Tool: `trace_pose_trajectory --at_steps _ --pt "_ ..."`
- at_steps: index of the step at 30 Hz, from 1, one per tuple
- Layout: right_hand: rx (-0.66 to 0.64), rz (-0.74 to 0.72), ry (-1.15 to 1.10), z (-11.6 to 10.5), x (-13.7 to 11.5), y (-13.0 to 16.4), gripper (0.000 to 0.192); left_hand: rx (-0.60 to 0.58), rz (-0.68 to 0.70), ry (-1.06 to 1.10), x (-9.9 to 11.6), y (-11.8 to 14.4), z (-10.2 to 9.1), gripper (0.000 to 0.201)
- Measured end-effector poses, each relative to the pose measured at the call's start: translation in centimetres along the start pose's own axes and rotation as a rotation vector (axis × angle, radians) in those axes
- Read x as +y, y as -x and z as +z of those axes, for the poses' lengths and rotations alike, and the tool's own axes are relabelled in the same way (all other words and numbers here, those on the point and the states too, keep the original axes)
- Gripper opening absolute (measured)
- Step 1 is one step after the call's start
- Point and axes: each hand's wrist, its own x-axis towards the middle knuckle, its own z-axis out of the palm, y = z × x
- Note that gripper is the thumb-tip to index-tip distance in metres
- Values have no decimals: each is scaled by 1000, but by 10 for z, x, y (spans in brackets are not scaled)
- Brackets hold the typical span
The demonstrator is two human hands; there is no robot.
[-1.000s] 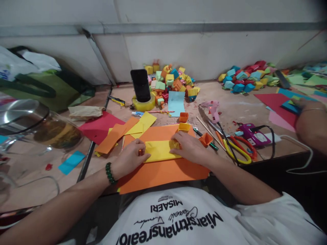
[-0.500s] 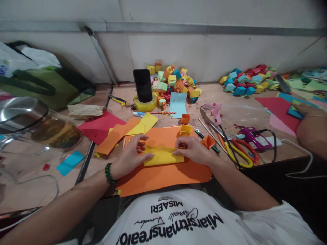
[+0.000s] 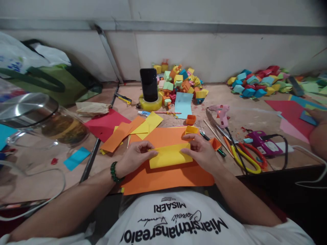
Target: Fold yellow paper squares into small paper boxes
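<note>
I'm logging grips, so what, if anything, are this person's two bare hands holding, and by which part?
A yellow rectangular paper strip: the bare left hand holds its left end, and the bare right hand its right end.

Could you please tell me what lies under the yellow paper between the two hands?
Orange paper shows past the near and far edges of the yellow paper; whatever lies directly beneath is covered.

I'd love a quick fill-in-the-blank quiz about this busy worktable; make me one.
The strip of paper between the left hand and the right hand is coloured ____.
The large sheet beneath it is coloured ____.
A green beaded bracelet circles the ____ wrist.
The glue gun is coloured ____.

Missing words: yellow; orange; left; pink.
</note>
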Motion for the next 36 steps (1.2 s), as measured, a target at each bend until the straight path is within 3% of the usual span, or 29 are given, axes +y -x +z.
trace_pose_trajectory --at_steps 11,25,36 --pt "61 -77 -90 6 -4 3 38 -17 -15 67 20 7 -4 34" --pt "82 -50 -145 4 5 6 43 -33 -8 76 7 0 -4 36" --pt "92 -28 -75 3 1 8 38 -11 -11 66 10 3 -5 34"
